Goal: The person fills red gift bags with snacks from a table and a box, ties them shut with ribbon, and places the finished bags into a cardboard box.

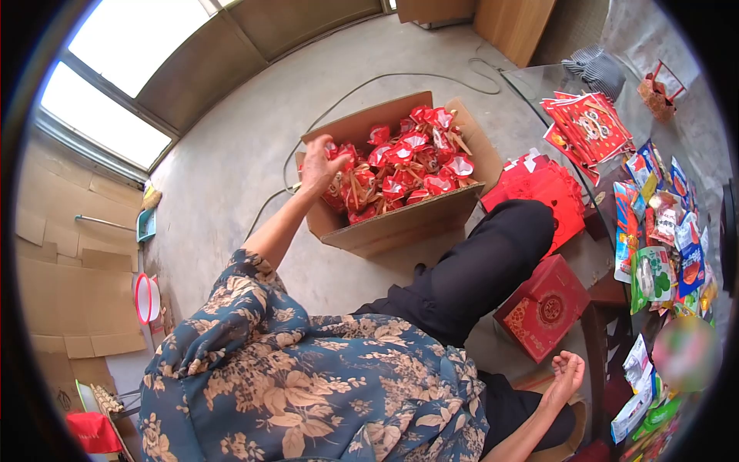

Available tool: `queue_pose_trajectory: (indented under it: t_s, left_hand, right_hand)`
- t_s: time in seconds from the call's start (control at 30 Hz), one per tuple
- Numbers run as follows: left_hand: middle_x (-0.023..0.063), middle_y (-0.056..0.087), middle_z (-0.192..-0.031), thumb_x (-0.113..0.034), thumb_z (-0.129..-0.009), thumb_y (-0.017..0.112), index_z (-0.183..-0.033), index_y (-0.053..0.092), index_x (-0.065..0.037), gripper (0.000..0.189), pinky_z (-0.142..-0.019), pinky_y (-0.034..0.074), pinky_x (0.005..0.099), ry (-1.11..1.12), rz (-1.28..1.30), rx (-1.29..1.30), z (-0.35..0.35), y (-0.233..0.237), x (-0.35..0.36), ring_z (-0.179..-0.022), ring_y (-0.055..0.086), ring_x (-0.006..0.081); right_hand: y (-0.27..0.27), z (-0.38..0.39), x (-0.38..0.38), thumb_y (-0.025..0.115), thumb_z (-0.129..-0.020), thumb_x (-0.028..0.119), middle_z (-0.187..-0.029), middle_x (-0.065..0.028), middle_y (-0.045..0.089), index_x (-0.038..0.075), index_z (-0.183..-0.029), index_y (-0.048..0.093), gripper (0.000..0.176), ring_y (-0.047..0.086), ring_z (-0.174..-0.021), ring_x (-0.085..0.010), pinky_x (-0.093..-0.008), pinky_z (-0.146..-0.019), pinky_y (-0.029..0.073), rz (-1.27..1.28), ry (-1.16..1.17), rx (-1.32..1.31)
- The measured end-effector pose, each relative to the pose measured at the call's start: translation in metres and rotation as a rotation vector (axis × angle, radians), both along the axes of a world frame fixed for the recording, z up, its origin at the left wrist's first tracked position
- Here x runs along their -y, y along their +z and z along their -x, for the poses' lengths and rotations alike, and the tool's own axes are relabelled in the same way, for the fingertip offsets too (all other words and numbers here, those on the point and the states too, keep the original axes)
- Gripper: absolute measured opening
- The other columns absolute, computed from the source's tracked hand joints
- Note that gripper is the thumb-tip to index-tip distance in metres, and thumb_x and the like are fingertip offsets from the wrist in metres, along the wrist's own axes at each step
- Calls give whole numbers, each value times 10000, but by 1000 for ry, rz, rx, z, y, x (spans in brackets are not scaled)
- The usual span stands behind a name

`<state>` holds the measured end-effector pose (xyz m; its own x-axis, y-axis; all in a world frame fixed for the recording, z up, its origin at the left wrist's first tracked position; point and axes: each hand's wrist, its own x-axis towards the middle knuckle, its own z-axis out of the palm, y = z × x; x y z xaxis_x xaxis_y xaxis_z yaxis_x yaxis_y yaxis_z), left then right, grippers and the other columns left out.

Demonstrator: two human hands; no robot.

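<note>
My left hand [318,163] is at the left side of an open cardboard box [408,223], its fingers apart over the edge of the contents. Many red wrapped bundles [400,154] with tan sticks or ribbons fill the box. Whether the fingertips touch a bundle is hard to tell. My right hand [566,373] hovers by my right knee, below a red gift box [546,308] with a gold pattern. Its fingers are loosely curled, with nothing visible in them.
A glass table [539,85] on the right bears red printed bags [591,127] and snack packets [654,273]. Red paper items [543,192] lie between it and the cardboard box. A cable [369,83] crosses the floor. A blue dustpan [146,225] stands at the left.
</note>
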<state>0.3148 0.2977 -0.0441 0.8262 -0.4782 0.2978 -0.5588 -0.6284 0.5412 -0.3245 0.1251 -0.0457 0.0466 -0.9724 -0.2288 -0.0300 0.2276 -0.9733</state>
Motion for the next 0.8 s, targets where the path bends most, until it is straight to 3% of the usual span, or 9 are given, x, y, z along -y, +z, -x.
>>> queue_pose_trajectory:
  t_s: [0.03, 0.1, 0.2, 0.3, 0.43, 0.57, 0.8]
  left_hand:
    - [112, 572, -1082, -248, -769, 764, -1234, 543, -53, 550, -817, 502, 365, -35, 49, 232, 2, 11, 6, -919, 602, 246]
    - [143, 589, -1106, -195, -795, 739, -1185, 564, -36, 456, -807, 506, 356, -108, 133, 323, 30, 59, 31, -943, 620, 258]
    - [131, 630, -971, -133, -824, 700, -1065, 637, -19, 274, -714, 520, 318, -328, 297, -37, 37, 71, 83, -808, 648, 224]
    - [115, 645, -876, -92, -841, 668, -951, 680, -4, 141, -660, 519, 294, -525, 397, -127, 67, 88, 155, -713, 650, 195]
    - [116, 652, -871, -110, -832, 677, -931, 701, -34, 127, -680, 516, 318, -746, 441, -19, 113, 101, 253, -758, 655, 218]
    - [129, 642, -891, -182, -834, 645, -901, 704, -59, 152, -742, 493, 404, -848, 335, 64, 156, 106, 333, -843, 637, 314]
    - [102, 645, -962, -155, -819, 621, -911, 669, -87, 124, -778, 496, 400, -1049, 147, 472, 197, 102, 410, -927, 622, 290]
  right_hand:
    - [2, 1, 1, 502, -991, 219, -877, -51, 619, 47, -950, 564, 188, 586, -764, -115, -258, -731, 484, -3, -29, 6]
    - [-4, 2, 3, 509, -989, 226, -879, -55, 622, 52, -953, 562, 186, 590, -762, -117, -259, -724, 489, -32, -20, 29]
    - [-12, -2, 3, 525, -981, 236, -880, -57, 633, 59, -943, 565, 185, 603, -750, -123, -261, -699, 499, -38, -20, 85]
    - [-17, -6, 2, 530, -978, 231, -872, -55, 638, 59, -929, 568, 183, 608, -736, -119, -258, -683, 503, -34, -12, 95]
    - [-18, -8, -7, 525, -977, 213, -844, -50, 640, 60, -911, 565, 172, 607, -705, -113, -242, -663, 491, -70, -41, 84]
    - [-22, -2, -15, 516, -978, 193, -827, -46, 640, 54, -904, 566, 165, 604, -691, -107, -232, -646, 478, -87, -68, 38]
    - [-27, 2, -19, 535, -969, 220, -820, -33, 636, 66, -898, 573, 175, 603, -695, -99, -226, -646, 484, -92, -84, -13]
